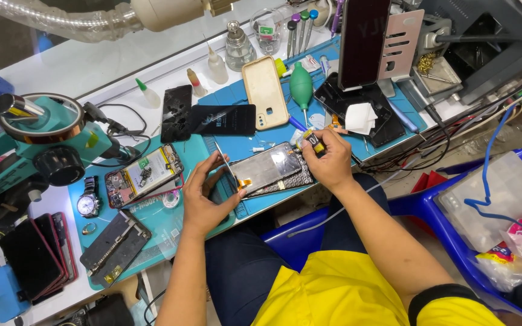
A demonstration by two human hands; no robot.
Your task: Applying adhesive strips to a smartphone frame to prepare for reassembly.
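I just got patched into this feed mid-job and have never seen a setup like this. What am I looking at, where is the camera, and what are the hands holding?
There is no machine here: a person works with two bare hands, filmed from a camera on their head looking down at a cluttered repair bench. The left hand steadies a phone screen panel lying face down on a teal work mat. The right hand holds a small yellow and black tool at the panel's upper corner. Around them lie an opened phone, a tan phone case, a green air blower, small bottles, a wristwatch and a microscope.
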